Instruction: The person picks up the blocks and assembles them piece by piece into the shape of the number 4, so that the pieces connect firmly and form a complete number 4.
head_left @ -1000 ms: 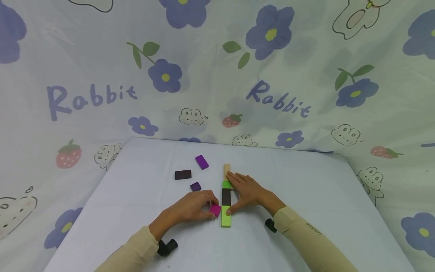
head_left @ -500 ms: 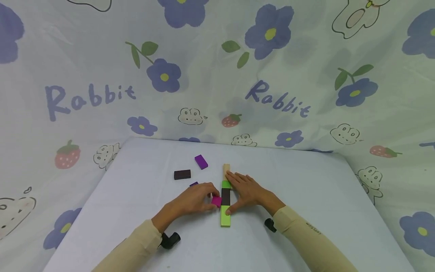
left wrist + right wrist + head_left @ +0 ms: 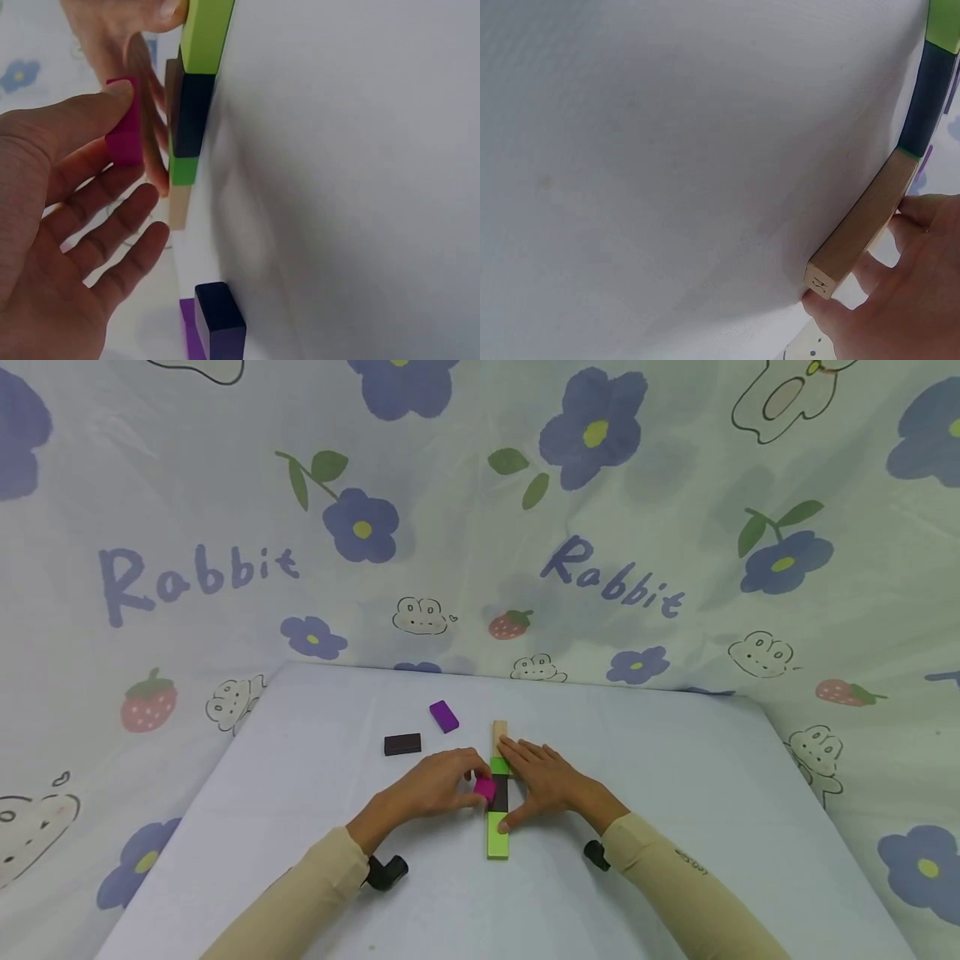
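Note:
My left hand [image 3: 438, 783] pinches a small magenta block [image 3: 126, 127] between thumb and index finger, the other fingers loosely bent. In the head view the magenta block overlaps the left side of a row of blocks; whether they touch cannot be told. From far to near, the row has a plain wooden block [image 3: 499, 735], a bright green block [image 3: 498, 766], a dark block [image 3: 502, 797] and a lime green block [image 3: 497, 842]. My right hand [image 3: 551, 781] lies with spread fingers along the row's right side, fingertips by the wooden block, thumb on the lime block.
A purple block [image 3: 444, 717] and a dark brown block [image 3: 402, 744] lie farther back on the left of the white table [image 3: 675, 760]. A dark block [image 3: 221, 319] also stands low in the left wrist view. A printed curtain [image 3: 465, 527] hangs behind the table.
My left hand has moved away from me and slightly right with the magenta block, from beside the lime block to beside the dark one. It now hides a small dark purple block. The right hand stays put.

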Demonstrator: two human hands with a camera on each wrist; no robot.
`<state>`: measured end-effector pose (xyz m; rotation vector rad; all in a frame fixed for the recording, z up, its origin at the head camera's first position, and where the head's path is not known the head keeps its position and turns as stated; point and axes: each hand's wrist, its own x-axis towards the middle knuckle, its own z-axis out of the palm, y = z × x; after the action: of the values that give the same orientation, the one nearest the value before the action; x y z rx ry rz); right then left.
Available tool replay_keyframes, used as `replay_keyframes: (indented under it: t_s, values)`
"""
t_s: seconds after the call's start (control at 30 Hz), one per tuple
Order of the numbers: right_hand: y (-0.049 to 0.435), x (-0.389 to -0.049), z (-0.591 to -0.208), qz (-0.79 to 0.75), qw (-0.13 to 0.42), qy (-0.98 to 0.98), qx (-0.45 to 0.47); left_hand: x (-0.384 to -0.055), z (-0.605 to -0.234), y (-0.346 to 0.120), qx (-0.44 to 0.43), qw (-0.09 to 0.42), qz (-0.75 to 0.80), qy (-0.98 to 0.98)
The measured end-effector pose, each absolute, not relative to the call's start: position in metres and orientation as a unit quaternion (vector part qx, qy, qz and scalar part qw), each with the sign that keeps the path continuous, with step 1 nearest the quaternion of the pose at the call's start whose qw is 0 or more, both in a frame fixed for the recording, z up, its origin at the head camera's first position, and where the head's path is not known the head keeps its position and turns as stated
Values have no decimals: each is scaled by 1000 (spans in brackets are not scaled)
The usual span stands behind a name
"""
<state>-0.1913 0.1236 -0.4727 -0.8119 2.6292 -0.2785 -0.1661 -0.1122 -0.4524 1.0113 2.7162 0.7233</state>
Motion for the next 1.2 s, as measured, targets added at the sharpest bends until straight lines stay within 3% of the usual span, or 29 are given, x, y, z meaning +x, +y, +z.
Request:
replay_keyframes:
  t_s: [0.33,1.2]
  values:
    - [123,-192,-472,-98,194,933,-286,-178,-451,-111,309,93,262,910]
    - [125,-192,-472,-98,187,932,-295,-208,-467,-111,265,75,270,922]
